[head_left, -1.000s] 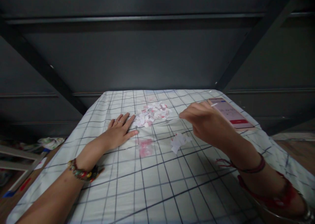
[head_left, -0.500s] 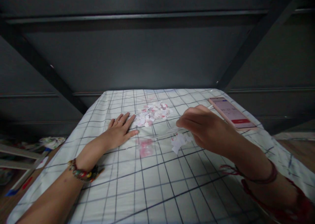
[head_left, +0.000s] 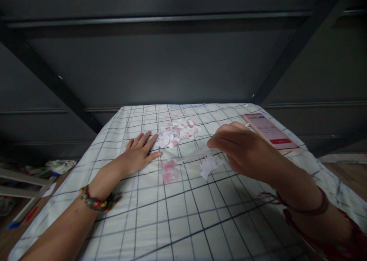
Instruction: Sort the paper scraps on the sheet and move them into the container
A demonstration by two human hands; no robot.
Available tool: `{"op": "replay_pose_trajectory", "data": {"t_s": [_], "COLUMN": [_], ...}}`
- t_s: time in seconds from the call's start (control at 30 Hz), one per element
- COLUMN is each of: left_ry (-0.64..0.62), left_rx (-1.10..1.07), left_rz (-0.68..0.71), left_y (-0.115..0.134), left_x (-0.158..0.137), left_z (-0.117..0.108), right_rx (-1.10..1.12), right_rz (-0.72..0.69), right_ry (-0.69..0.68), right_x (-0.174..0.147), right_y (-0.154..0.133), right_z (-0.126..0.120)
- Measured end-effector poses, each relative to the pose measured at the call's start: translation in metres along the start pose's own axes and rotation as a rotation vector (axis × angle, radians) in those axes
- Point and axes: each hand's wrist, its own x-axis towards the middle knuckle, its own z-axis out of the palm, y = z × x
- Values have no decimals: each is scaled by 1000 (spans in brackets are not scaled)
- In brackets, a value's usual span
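Observation:
My left hand (head_left: pixel 138 154) lies flat on the checked cloth (head_left: pixel 183 222) with its fingers spread, holding nothing. Its fingertips reach the edge of a heap of torn white and pink paper scraps (head_left: pixel 179 132). My right hand (head_left: pixel 239 146) is closed in a pinch, raised a little over the cloth. A thin white stick-like thing (head_left: pixel 247 125) pokes out behind it, and a blurred, see-through strip (head_left: pixel 197 154) stretches from its fingertips to the left. Below that hand sits a small pile of white scraps (head_left: pixel 210 165). Between the hands lies a clear packet with pink patches (head_left: pixel 170 171).
A phone (head_left: pixel 271 131) in a pink case rests at the right edge of the table, its timer screen lit. Dark panels (head_left: pixel 172 66) rise directly behind the table. At lower left stands a pale rail frame (head_left: pixel 25 192) on the floor.
My right hand has shifted very slightly to the right, and the see-through strip at its fingertips looks more smeared. My left hand and the paper heaps stay where they were.

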Motion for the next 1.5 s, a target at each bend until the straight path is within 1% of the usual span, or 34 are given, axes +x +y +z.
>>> {"op": "replay_pose_trajectory", "data": {"t_s": [0.13,0.23,0.37,0.5,0.6,0.67,0.77,0.87,0.97,1.1,1.23,1.3,1.5], "left_ry": [-44,-67,-48,-29,-52,-72,-78,-62,-51,-51,-63,-65,-72], "left_rx": [7,8,3,-2,0,2,8,6,-4,0,1,4,-4], "left_rz": [-24,-36,-23,-10,-31,-42,-40,-33,-27,-26,-32,-33,-34], "left_y": [3,5,4,2,4,5,5,5,4,4,4,4,3], "left_x": [-1,-1,-1,-1,-1,-1,-1,-1,-1,-1,-1,-1,0], "left_z": [-3,-5,-5,-3,-4,-5,-6,-5,-5,-5,-4,-4,-4], "right_rx": [-54,-78,-65,-35,-17,-44,-103,-138,-134,-118,-138,-146,-124], "right_rz": [28,50,67,3,-22,-8,60,117,120,89,74,83,66], "right_ry": [85,76,38,-22,15,51,78,72,28,-16,45,55,2], "right_x": [-3,-3,0,3,3,2,1,4,8,9,6,5,4], "right_y": [6,10,6,0,-1,0,2,1,-2,-4,-4,-3,-1], "right_z": [-1,0,5,5,3,3,9,19,25,21,16,16,12]}}
